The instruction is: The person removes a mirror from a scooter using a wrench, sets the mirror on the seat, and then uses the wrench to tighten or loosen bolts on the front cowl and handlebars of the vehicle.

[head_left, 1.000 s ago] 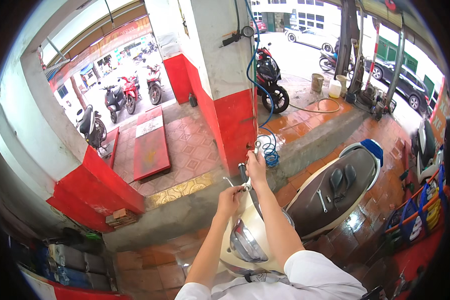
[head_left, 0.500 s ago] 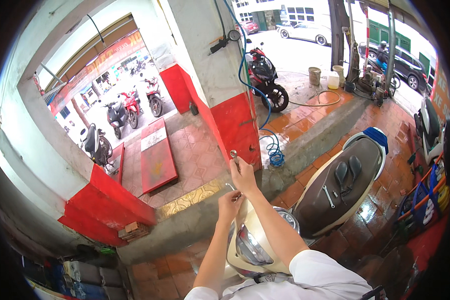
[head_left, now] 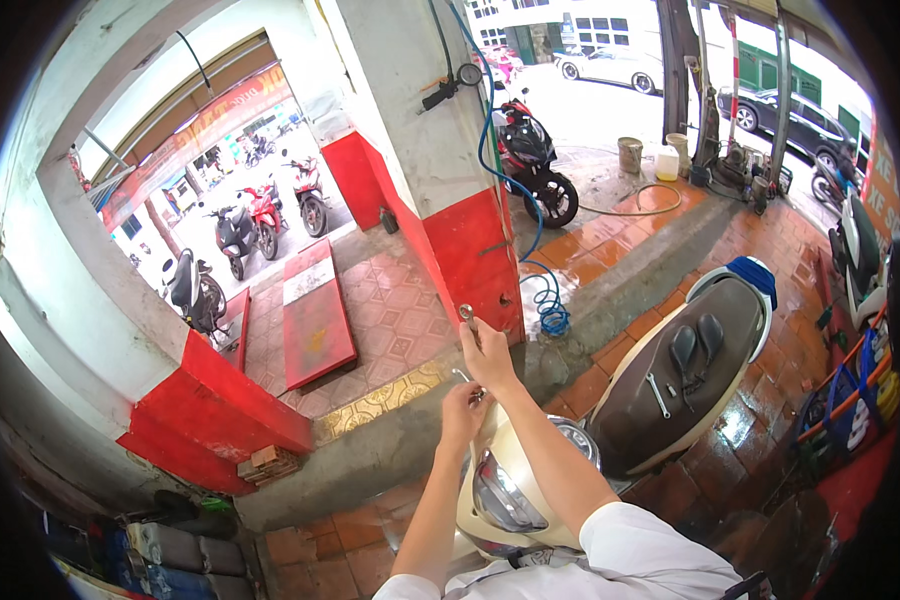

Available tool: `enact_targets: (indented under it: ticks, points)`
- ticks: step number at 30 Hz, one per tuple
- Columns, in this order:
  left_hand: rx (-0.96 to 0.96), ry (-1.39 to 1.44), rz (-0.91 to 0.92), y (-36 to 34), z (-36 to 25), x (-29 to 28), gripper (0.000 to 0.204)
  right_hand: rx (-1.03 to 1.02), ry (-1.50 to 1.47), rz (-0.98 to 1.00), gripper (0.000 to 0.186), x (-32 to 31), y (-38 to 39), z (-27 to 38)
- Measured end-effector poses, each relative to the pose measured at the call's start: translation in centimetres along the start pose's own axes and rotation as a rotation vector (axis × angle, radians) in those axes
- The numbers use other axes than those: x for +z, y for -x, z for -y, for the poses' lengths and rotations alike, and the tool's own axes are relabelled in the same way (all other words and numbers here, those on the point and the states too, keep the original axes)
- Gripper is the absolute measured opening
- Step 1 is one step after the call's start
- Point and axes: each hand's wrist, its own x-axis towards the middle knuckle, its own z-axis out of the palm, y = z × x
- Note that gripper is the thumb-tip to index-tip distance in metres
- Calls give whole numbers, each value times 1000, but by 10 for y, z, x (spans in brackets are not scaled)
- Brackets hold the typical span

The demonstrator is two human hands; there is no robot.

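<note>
My right hand [head_left: 487, 358] is closed round a wrench; the shiny ring end of the wrench [head_left: 466, 312] sticks up above the fist. Just below it, my left hand [head_left: 462, 412] pinches a thin metal rod with a bent tip [head_left: 458, 374]; its lower part is hidden by the fingers. Both hands are close together over the front of a cream scooter [head_left: 485, 505] with a clear headlight. To the right, a dark brown scooter seat [head_left: 625, 420] carries a combination wrench [head_left: 658, 396], a small metal piece [head_left: 672, 389] and two black mirrors [head_left: 697, 345].
A red and white pillar [head_left: 470, 250] stands ahead, with a coiled blue hose [head_left: 552, 312] at its foot. A low concrete ledge [head_left: 370, 460] runs across the front. A red ramp [head_left: 315, 330] and parked motorbikes [head_left: 265, 215] are farther left; a black motorbike [head_left: 535, 160] stands beyond the pillar.
Both hands stay nearly in place, still gripping the wrench and the bent rod, with only a slight shift. Out on the street, a rider on a motorbike has moved right.
</note>
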Motion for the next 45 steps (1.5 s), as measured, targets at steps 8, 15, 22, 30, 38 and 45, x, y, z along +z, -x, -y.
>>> enact_targets:
  ticks: [8,15,22,30,38,45]
  points:
    - [34,44,15,2,11,0,28,-27,-9,6,27,2,-1,-5]
    - [136,36,-25,6,1,-1,24,-39,-7,10,29,7,-1,-6]
    - [-51,-161,11,3,2,-1,26,-37,8,42,34,6,-1,-8]
    - [95,-83,60,4,4,-8,21,-61,-15,30,30,6,-2,-7]
    - [78,-140,106,1,-3,-12,17,-22,-2,50,30,8,-1,-14]
    - [36,-450,106,-2,-1,0,21,-29,-15,18,33,5,-2,-11]
